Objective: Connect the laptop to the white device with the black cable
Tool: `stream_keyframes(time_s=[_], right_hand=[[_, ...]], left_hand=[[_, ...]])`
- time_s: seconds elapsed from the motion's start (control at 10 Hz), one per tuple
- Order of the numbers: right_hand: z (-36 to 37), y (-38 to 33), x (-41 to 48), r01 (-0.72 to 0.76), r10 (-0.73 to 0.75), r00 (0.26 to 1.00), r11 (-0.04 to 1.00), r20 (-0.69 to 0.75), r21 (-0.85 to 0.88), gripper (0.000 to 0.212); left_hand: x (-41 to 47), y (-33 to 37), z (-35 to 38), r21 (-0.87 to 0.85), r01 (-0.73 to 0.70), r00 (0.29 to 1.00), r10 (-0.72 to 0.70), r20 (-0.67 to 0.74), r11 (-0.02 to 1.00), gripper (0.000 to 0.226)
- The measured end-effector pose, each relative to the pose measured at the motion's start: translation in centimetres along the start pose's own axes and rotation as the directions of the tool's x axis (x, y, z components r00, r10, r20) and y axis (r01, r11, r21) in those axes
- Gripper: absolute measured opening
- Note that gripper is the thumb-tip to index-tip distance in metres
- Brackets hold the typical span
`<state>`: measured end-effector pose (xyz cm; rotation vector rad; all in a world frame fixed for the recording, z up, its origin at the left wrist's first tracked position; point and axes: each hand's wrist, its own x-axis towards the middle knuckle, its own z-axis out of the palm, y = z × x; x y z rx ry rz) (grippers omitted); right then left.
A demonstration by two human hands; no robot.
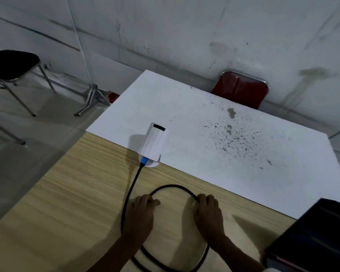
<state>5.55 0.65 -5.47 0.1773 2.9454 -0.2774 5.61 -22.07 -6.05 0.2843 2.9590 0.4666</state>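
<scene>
The white device stands on the table where the wood meets a white sheet. A blue plug of the black cable sits in the device's near end. From there the cable runs toward me and curls into a loop on the wood. My left hand rests on the loop's left side, fingers curled over the cable. Over on the loop's right side, my right hand lies with its fingers on the cable. The dark laptop lies closed at the lower right, apart from both hands.
A speckled white sheet covers the far half of the wooden table. A red chair stands behind the table against the wall. A black stool and a metal stand are on the floor to the left.
</scene>
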Motion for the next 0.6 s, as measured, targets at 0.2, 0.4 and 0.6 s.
stream_keyframes(time_s=[0.2, 0.4, 0.6], right_hand=[[-0.2, -0.3, -1.2, 0.053, -0.062, 0.997, 0.981, 0.042, 0.189, 0.049], [-0.3, -1.7, -2.0, 0.109, -0.120, 0.990, 0.984, 0.076, 0.141, 0.062], [-1.9, -0.4, -3.2, 0.094, -0.122, 0.989, 0.955, 0.085, 0.283, 0.063]], left_hand=[[-0.2, -0.6, -0.9, 0.089, 0.100, 0.995, -0.099, -0.025, 0.991, 0.042], [-1.0, -0.7, -2.4, 0.129, 0.143, 0.989, -0.147, 0.022, 0.981, 0.040], [-1.7, 0.8, -3.1, 0.073, 0.107, 0.994, -0.106, -0.015, 0.992, 0.034]])
